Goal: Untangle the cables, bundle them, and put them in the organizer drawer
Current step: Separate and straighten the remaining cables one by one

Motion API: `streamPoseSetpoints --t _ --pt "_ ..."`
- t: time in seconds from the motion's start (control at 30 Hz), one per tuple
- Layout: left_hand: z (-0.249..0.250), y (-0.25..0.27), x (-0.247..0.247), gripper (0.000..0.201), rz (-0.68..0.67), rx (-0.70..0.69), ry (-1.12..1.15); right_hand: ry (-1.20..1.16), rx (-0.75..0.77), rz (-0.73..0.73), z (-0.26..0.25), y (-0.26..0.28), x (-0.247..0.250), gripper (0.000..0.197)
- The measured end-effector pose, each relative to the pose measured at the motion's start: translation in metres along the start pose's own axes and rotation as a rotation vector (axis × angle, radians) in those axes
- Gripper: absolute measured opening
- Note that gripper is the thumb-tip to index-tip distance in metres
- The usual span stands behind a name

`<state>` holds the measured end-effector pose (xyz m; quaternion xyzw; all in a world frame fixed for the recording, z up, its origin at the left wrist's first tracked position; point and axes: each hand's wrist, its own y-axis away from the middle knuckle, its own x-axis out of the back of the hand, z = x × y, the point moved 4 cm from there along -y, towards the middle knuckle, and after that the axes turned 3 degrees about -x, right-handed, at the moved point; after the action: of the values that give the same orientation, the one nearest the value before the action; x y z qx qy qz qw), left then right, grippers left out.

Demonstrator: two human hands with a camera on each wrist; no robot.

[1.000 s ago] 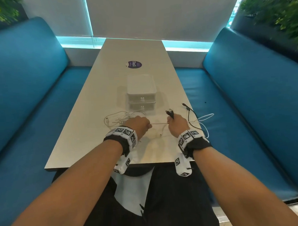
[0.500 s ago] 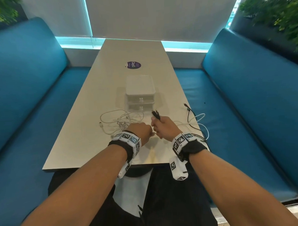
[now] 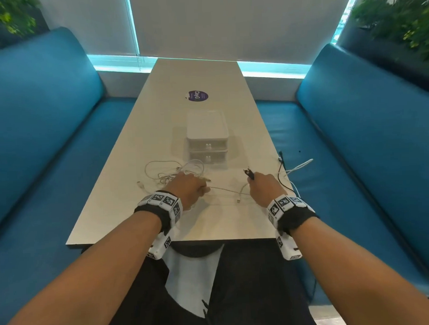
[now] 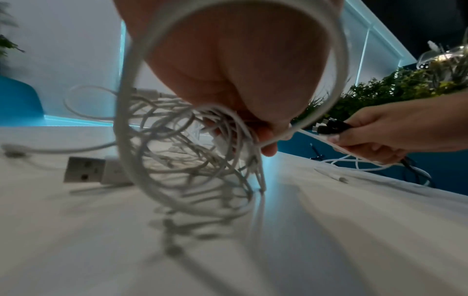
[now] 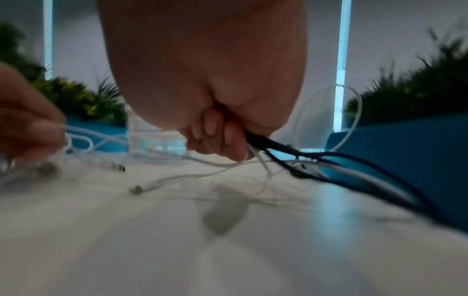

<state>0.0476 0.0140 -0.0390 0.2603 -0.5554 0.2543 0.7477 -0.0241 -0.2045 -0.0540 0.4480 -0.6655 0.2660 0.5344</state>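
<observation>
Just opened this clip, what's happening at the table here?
A person seated at a table is pulling a cable tangle apart. The left hand grips a bunch of white cables; the right hand grips black cables along with a white strand that runs between the two hands. More cable trails over the table's right edge. The organizer drawer stands behind, both drawers shut, nothing bundled yet.

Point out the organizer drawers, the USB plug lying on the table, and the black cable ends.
organizer drawers (image 3: pixel 207 145): head view, front of the upper drawer.
USB plug (image 4: pixel 83 170): left wrist view, its metal shell.
black cable ends (image 3: pixel 249 173): head view, tips sticking out above the right hand (image 3: pixel 265 188).
</observation>
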Motion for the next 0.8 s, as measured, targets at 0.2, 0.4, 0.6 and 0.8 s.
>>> streamPoseSetpoints --t 0.2,0.4,0.6,0.8 --pt "0.023 -0.005 -0.006 0.038 -0.004 -0.014 -0.173 -0.157 -0.008 -0.049 -0.022 0.003 -0.011 0.039" --pt "0.032 -0.017 -0.016 0.039 0.007 -0.043 -0.215 -0.292 0.128 -0.002 -0.055 0.01 -0.009 0.03" --pt "0.027 -0.014 -0.015 0.023 0.023 -0.035 -0.219 -0.257 0.22 -0.152 -0.066 0.018 -0.028 0.031" --pt "0.009 -0.013 -0.017 0.034 0.011 0.024 -0.002 -0.201 0.239 -0.175 -0.057 0.016 -0.027 0.024"
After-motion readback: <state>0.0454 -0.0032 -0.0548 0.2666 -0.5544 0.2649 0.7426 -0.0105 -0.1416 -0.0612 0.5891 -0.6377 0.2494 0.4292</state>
